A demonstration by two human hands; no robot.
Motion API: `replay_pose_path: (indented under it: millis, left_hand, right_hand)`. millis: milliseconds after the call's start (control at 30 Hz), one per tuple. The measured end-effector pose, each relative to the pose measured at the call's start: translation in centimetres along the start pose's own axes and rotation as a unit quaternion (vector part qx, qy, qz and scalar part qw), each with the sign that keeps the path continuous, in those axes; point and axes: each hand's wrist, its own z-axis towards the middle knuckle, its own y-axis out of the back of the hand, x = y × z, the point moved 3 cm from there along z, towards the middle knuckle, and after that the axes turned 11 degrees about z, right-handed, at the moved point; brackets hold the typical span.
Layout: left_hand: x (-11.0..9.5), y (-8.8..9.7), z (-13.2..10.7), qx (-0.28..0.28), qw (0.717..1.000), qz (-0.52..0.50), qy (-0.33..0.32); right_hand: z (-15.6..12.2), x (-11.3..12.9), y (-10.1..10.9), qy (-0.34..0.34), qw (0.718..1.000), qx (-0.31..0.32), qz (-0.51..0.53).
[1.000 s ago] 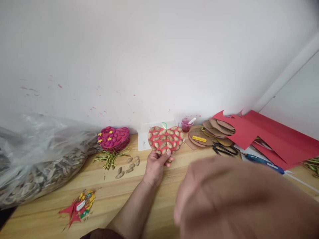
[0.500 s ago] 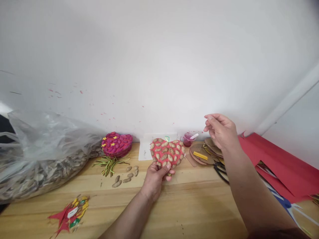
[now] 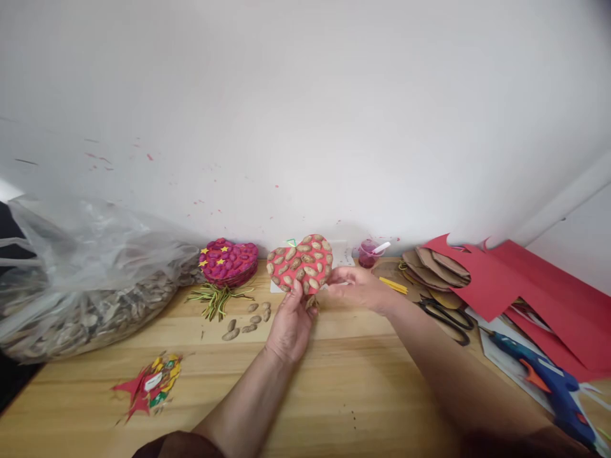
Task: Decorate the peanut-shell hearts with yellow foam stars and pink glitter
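The heart (image 3: 300, 263) you hold pairs matt red paper, smooth between the nuts, with rough, pitted peanut shells. You work over a table (image 3: 363, 394) of smooth, pale-grained wood with a faint sheen. To your left, the bag (image 3: 86, 248) is thin, crinkled, see-through plastic with glossy highlights; the purple-painted piece (image 3: 233, 261) beside it looks bumpy. To your right you have a translucent plastic cup (image 3: 367, 254), dull brown cardboard pieces (image 3: 432, 267), smooth matt red sheets (image 3: 520, 273) and a glue gun (image 3: 534, 359) of smooth blue plastic.
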Motion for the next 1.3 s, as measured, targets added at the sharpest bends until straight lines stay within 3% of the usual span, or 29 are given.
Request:
replay_pose_path:
  millis: [133,233,533,667,767,900,1067,1200,1300]
  left_hand:
    - [0.2,0.1,0.2,0.007,0.999,0.022,-0.033]
    - [0.4,0.1,0.2,0.018,0.999,0.020,-0.040]
    - [-0.5,-0.5,-0.2,0.024,0.998,-0.048,0.012]
    - [-1.4,-0.2,-0.3,-0.016,0.996,-0.066,0.049]
    - [-2.1,0.1,-0.1,-0.042,0.995,-0.072,0.054]
    - [-2.8,0.3,0.0,-0.064,0.995,-0.063,0.039]
    - [-2.8,-0.3,-0.1,-0.060,0.997,-0.033,0.020]
    - [-2.5,-1.7,0.4,-0.041,0.999,0.003,0.020]
    - [-1.6,-3.0,1.1,-0.026,0.999,0.035,0.006]
  right_hand:
    - [-0.4,-0.5,-2.9,0.013,0.999,0.019,-0.045]
    - [-0.6,-0.4,-3.8,0.014,0.992,0.036,-0.121]
    - [-2.0,-0.5,-1.1,-0.058,0.968,0.138,-0.200]
    - [-2.4,-0.8,-0.7,-0.100,0.966,0.180,-0.156]
    - [-2.6,-0.5,0.6,-0.112,0.972,0.172,-0.115]
    - [-3.4,0.0,4.4,-0.107,0.986,0.092,-0.089]
    - [-4.3,-0.6,9.4,-0.077,0.991,-0.098,-0.052]
    - [-3.9,-1.6,12.2,-0.015,0.956,-0.290,-0.025]
    - [-3.5,-2.3,13.4,0.015,0.924,-0.383,-0.020]
